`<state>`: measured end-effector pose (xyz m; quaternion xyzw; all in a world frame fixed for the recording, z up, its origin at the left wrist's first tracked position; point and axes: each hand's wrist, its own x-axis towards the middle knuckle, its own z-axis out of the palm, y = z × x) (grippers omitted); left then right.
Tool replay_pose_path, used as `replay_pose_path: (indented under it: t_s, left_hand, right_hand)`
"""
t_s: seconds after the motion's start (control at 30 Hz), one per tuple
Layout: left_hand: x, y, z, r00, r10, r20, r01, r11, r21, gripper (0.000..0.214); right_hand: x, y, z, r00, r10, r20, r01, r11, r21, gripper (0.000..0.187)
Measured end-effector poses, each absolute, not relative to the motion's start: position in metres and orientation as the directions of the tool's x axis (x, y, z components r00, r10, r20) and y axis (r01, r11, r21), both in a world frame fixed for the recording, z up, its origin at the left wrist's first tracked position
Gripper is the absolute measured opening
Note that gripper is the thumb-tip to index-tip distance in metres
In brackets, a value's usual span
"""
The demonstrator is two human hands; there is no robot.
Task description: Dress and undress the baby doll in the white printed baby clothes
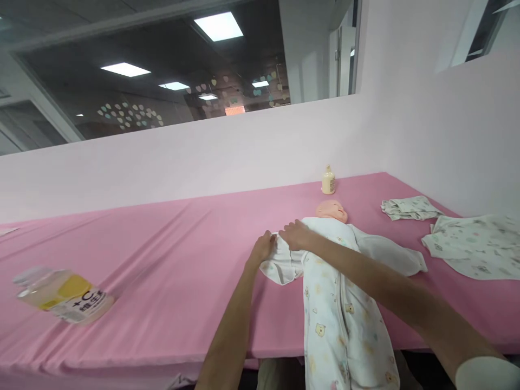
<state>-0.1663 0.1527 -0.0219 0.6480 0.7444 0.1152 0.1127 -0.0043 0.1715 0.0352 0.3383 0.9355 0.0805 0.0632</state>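
A white baby sleepsuit with small bear prints lies front up, its lower part hanging over the near table edge. Its left-side sleeve is bunched up between my two hands. My left hand pinches the sleeve's outer end. My right hand grips the sleeve's upper edge, its forearm crossing over the garment. The other sleeve stretches out to the right. Just beyond the neckline is a rounded peach-coloured thing, perhaps a doll's head; I cannot tell whether a body fills the suit.
A pink sheet covers the table. On the left lies a clear bottle with a yellow label. A cream pump bottle stands by the wall. Folded printed cloth and a spread printed garment lie at the right.
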Motion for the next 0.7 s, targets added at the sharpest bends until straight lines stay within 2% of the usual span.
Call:
replay_pose_path:
  t_s: [0.1, 0.2, 0.43, 0.57, 0.7]
  left_hand:
    - [-0.169, 0.154, -0.024, -0.126, 0.992, -0.022, 0.931, 0.126, 0.342, 0.027]
    - [-0.17, 0.157, -0.028, -0.155, 0.988, -0.028, 0.924, 0.155, 0.349, 0.025]
    - [-0.17, 0.163, -0.034, -0.186, 0.982, -0.029, 0.883, 0.18, 0.433, 0.023]
    - [-0.169, 0.158, -0.025, -0.125, 0.992, -0.002, 0.806, 0.103, 0.583, 0.024]
    - [-0.172, 0.146, -0.016, -0.008, 1.0, -0.016, 0.612, 0.018, 0.791, 0.023]
  right_hand:
    - [-0.015, 0.168, 0.034, -0.775, 0.626, -0.089, 0.604, 0.774, 0.19, 0.039]
    - [-0.009, 0.165, 0.04, -0.765, 0.64, -0.07, 0.619, 0.761, 0.195, 0.028]
    - [0.017, 0.159, 0.061, -0.687, 0.716, 0.121, 0.723, 0.657, 0.215, 0.028]
    - [0.015, 0.159, 0.062, -0.681, 0.708, 0.187, 0.732, 0.665, 0.145, 0.032]
    - [-0.003, 0.159, 0.053, -0.727, 0.668, 0.161, 0.682, 0.729, 0.055, 0.038]
